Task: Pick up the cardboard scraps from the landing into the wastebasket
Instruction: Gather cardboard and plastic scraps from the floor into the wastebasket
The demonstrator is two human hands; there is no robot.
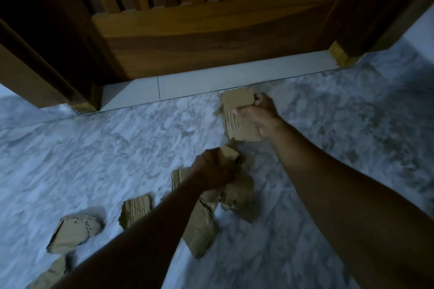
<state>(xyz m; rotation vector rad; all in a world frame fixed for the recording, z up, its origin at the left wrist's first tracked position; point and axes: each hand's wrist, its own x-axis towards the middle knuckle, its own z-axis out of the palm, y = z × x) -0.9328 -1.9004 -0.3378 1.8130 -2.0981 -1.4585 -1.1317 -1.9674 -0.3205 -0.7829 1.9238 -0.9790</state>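
My right hand (258, 115) grips a large torn cardboard piece (237, 110) just above the marble floor, close to the door sill. Nearer to me, my left hand (213, 169) is curled round a small cardboard scrap (229, 155). Under and beside that hand lies a heap of cardboard scraps (237, 192), partly hidden by my forearm. Several more scraps lie on the floor to the lower left, among them one (136, 211) and a bigger one (75, 232). No wastebasket is in view.
A closed slatted wooden door (211, 30) with its dark frame stands ahead, above a pale tiled sill (211, 82). The grey-white marbled landing floor (94, 148) spreads left and right. The light is dim.
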